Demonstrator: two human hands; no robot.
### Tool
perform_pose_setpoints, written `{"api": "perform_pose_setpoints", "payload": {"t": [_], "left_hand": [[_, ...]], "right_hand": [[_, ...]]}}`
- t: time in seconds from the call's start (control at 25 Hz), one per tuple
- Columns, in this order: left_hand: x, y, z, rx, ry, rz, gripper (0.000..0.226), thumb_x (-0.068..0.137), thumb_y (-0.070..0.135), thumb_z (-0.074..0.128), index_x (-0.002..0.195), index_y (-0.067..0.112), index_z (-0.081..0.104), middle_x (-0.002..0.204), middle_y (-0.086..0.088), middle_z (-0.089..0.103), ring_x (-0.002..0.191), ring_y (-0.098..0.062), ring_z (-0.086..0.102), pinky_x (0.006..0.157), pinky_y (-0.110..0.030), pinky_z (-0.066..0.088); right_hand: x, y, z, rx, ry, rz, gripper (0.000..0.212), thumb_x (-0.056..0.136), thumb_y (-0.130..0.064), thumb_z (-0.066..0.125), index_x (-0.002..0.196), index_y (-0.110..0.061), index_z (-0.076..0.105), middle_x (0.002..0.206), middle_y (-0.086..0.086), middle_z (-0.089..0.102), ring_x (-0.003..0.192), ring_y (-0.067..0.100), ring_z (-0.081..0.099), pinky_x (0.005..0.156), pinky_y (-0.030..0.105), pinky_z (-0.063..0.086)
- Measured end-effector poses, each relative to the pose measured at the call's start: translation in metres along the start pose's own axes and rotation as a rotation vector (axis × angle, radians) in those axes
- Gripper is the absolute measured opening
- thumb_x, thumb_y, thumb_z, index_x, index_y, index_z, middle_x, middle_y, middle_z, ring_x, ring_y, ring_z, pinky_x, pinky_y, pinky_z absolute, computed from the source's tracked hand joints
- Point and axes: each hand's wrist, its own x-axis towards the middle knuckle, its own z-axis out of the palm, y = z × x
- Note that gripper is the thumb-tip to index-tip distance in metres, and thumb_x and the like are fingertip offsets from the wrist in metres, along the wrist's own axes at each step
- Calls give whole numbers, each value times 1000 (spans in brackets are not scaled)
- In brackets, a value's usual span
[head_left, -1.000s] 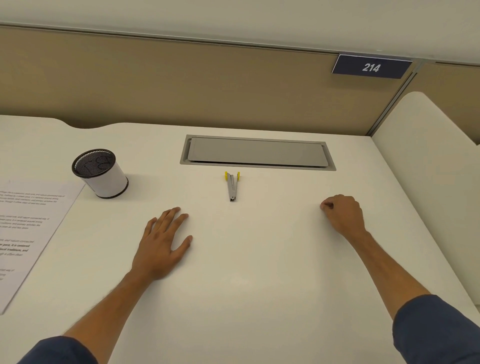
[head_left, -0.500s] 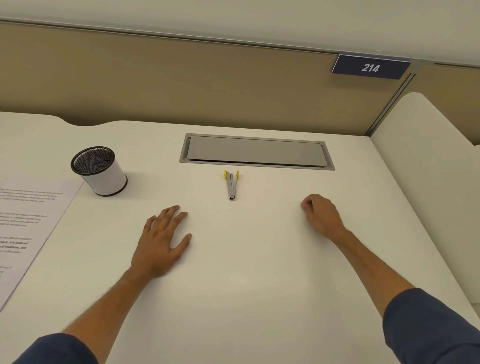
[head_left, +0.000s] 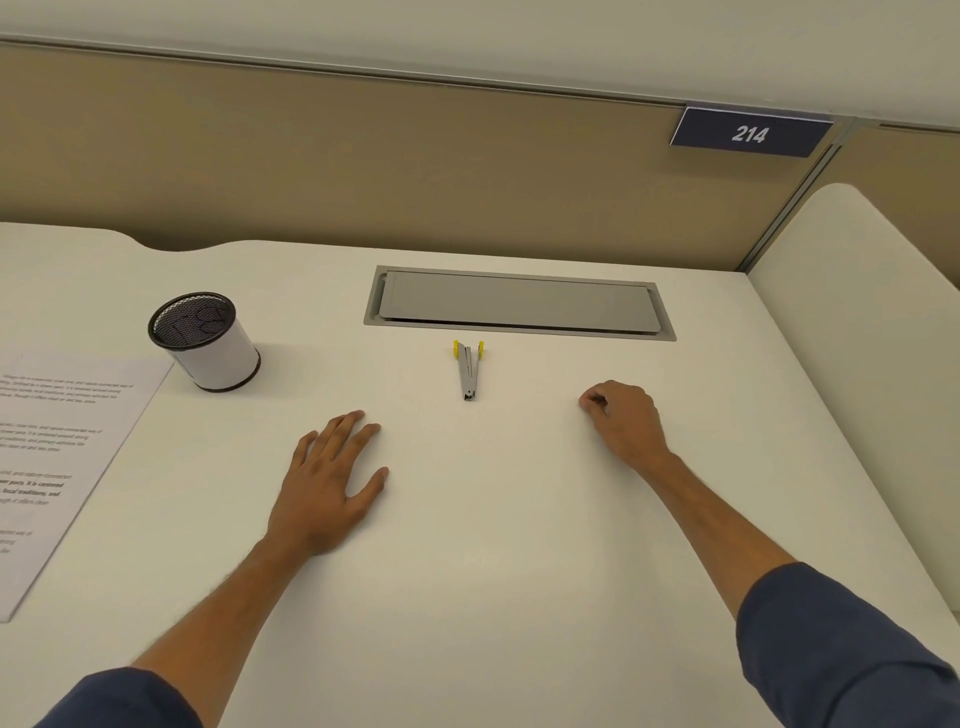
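While the mesh cup (head_left: 205, 340) stands at the left of the desk (head_left: 467, 597), its inside too dim to tell any contents, my left hand (head_left: 327, 478) lies flat with straight fingers and my right hand (head_left: 626, 418) rests clenched, gripping nothing visible. Between them, slightly farther off, lies the staple remover (head_left: 469, 369), untouched. A sign (head_left: 750, 134) reads 214.

Bright, even light from above; soft shadow right of cup (head_left: 205, 340) (faint). Centre sharp, sign (head_left: 750, 134) 214 legible; edges bowed by wide lens; paper (head_left: 57, 457) print smeared.
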Motion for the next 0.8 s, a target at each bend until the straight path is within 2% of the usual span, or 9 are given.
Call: {"api": "perform_pose_setpoints", "payload": {"t": [0.24, 0.4, 0.44, 0.52, 0.56, 0.6, 0.68, 0.72, 0.8], "left_hand": [[1, 1, 0, 1, 4, 4, 61, 92, 57, 33, 145, 28, 42, 157, 5, 32, 147, -13, 23, 120, -39, 16], [0, 2, -1, 0, 5, 1, 62, 92, 57, 32, 144, 28, 42, 157, 5, 33, 146, -14, 24, 120, -40, 16], [0, 2, -1, 2, 4, -1, 62, 91, 58, 32, 145, 28, 42, 157, 5, 32, 146, -14, 24, 120, -40, 16], [0, 2, -1, 2, -2, -3, 63, 91, 58, 31, 145, 28, 42, 158, 5, 32, 147, -14, 23, 120, -40, 16], [0, 2, -1, 1, -5, -3, 63, 91, 58, 31, 145, 28, 42, 158, 5, 32, 147, -14, 23, 120, -40, 16], [0, 3, -2, 0, -5, -2, 63, 91, 58, 31, 145, 28, 42, 158, 5, 32, 147, -15, 23, 120, -40, 15], [0, 2, -2, -4, -2, -3, 63, 91, 59, 31, 145, 27, 42, 158, 4, 32, 147, -15, 23, 120, -40, 15], [0, 2, -2, -6, -4, -5, 63, 91, 59, 30, 145, 28, 42, 158, 4, 31, 147, -14, 22, 120, -40, 15], [0, 3, -2, -3, -8, -8, 64, 91, 59, 30, 145, 28, 41, 158, 5, 31, 147, -14, 22, 120, -39, 14]], "right_hand": [[6, -23, 3, -368, -51, 23, 22, 94, -7, 44, 94, -6, 66, 98, 9, 68, 87, 29, 62, 66, 30, 40], [6, -35, 5, -594, -169, -5, 20, 86, 7, 51, 100, -3, 60, 106, 10, 62, 96, 26, 61, 65, 29, 33], [2, -39, 6, -630, -160, -18, 18, 80, 5, 60, 95, -3, 61, 100, 10, 63, 90, 24, 63, 61, 27, 34], [-6, -46, 5, -649, -169, -6, 29, 49, 1, 83, 70, -5, 63, 72, 7, 62, 62, 19, 62, 46, 21, 28], [-7, -43, 6, -661, -116, -30, 33, 42, 1, 84, 65, -6, 61, 66, 7, 59, 56, 19, 59, 43, 20, 25], [-8, -38, 7, -605, -133, -49, 29, 52, 1, 80, 73, -3, 61, 73, 9, 60, 63, 22, 60, 45, 21, 28], [-8, -17, 9, -358, -104, -79, 12, 87, -4, 54, 98, -3, 57, 99, 10, 58, 89, 27, 57, 62, 30, 39], [-10, -6, 5, -190, -92, -42, 14, 94, -9, 44, 101, -4, 56, 102, 9, 58, 92, 26, 56, 70, 32, 41], [-19, 17, -7, 60, 61, 46, 16, 97, -12, 42, 95, -6, 57, 99, 8, 61, 86, 23, 55, 75, 31, 41]]}}
